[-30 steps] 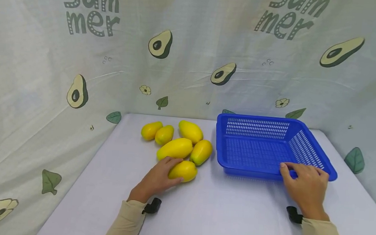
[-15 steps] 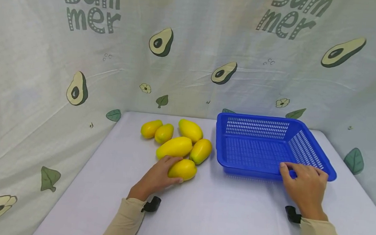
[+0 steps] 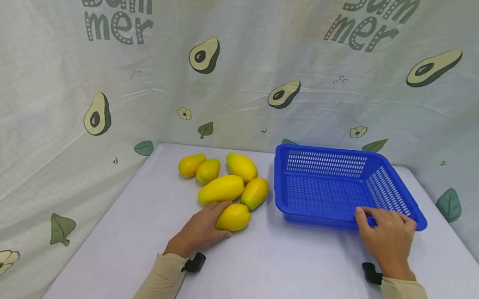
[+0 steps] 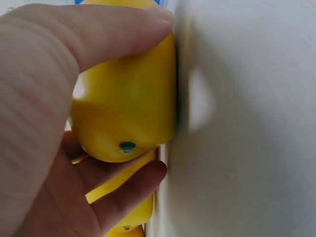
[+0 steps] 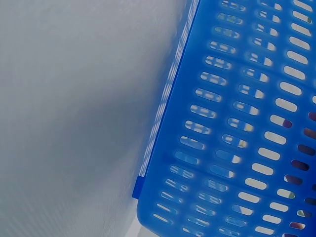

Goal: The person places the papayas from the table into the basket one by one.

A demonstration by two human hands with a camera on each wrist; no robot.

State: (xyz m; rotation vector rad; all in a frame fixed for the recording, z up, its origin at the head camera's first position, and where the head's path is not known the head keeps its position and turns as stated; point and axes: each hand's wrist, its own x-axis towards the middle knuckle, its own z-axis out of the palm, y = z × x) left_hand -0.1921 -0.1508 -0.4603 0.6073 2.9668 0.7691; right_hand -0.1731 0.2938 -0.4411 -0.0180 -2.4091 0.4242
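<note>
My left hand holds the nearest yellow mango on the table, thumb on its near side and fingers round its far side. In the left wrist view the thumb lies across this mango, with a small dark green stem spot at its end. My right hand grips the front rim of a blue plastic basket near its right corner, fingers bent over the edge. The right wrist view shows the slotted basket wall from close by; most of the hand is out of that view.
Several more yellow mangoes lie loosely grouped behind the held one, among them a long one and one beside the basket. The white-covered table ends at a printed cloth backdrop.
The left hand's hold on the mango shifts slightly, with the thumb a little lower along its near side. The right hand and basket stay in place; the head view moves a little.
</note>
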